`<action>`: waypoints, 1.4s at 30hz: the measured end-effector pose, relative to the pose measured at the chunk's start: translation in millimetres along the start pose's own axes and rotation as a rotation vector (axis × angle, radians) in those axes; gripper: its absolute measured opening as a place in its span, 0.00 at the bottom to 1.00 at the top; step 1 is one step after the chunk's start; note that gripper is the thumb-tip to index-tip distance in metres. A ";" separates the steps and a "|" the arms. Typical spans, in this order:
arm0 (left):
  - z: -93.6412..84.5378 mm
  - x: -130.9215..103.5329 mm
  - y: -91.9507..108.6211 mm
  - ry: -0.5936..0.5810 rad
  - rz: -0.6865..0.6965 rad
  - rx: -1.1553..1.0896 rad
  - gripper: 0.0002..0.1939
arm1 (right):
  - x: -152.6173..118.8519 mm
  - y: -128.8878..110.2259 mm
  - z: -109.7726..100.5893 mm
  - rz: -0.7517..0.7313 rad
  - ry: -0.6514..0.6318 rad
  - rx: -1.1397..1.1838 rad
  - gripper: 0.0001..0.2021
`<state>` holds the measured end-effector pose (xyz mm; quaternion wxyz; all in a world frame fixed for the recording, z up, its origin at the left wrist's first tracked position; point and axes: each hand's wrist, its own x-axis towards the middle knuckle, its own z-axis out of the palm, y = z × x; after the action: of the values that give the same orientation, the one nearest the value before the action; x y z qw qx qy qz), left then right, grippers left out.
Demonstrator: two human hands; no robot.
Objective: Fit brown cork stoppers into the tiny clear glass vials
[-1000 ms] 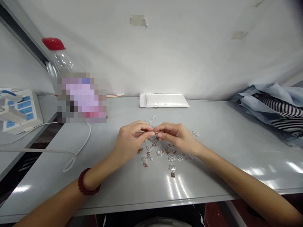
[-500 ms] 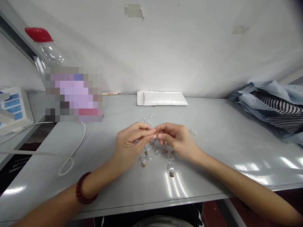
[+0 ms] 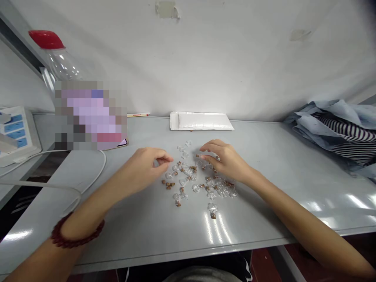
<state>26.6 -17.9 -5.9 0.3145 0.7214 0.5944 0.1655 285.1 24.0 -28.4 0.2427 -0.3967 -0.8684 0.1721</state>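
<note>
- Small bottles [image 3: 196, 188]: clear, shiny, brown stoppers; scattered on grey table [image 3: 141, 227].
- Left hand [image 3: 142, 166]: loosely curled, thumb near fingertips; can't tell if holding.
- Right hand [image 3: 225, 158]: thumb, fingers parted near bottles; hold unclear.

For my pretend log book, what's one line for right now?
left hand: near loose corks | right hand: fingers apart, by small clear bottles | white packet: near wall

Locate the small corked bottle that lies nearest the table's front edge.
In the head view, the small corked bottle lies slightly right of centre, between the cluster of bottles and the table's front edge.
</note>
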 end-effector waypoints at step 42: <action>37.5 -16.7 34.0 0.129 0.309 -0.672 0.05 | -33.1 -39.9 9.1 0.379 -0.154 1.353 0.06</action>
<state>71.1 -46.9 -9.5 0.4670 0.6472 0.4094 0.4421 274.7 -27.5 -25.7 0.3399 -0.2897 -0.5015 0.7410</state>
